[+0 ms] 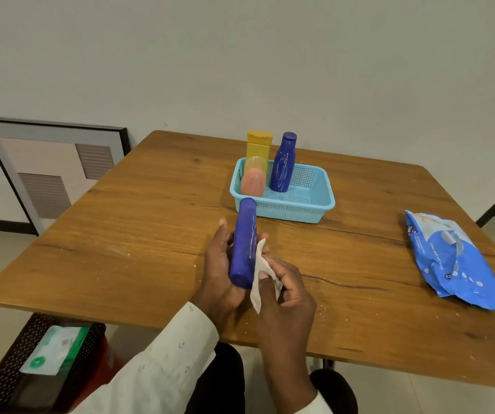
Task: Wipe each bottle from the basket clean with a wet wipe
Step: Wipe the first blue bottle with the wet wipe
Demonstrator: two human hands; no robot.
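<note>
My left hand [221, 274] grips a tall blue bottle [244, 243] over the table, its cap end pointing away from me. My right hand [285, 289] pinches a white wet wipe [259, 271] against the bottle's right side. Behind them sits a light blue basket [315, 204]. In it stand a yellow bottle [258, 146], a pink bottle with a clear cap [253, 180] and a second blue bottle [283, 164] streaked with white marks.
A blue pack of wet wipes [452, 261] lies at the right of the wooden table [120, 234]. A framed picture [49, 171] leans on the wall at the left. A black mesh bin [31, 363] with a green packet stands below the table's near-left edge.
</note>
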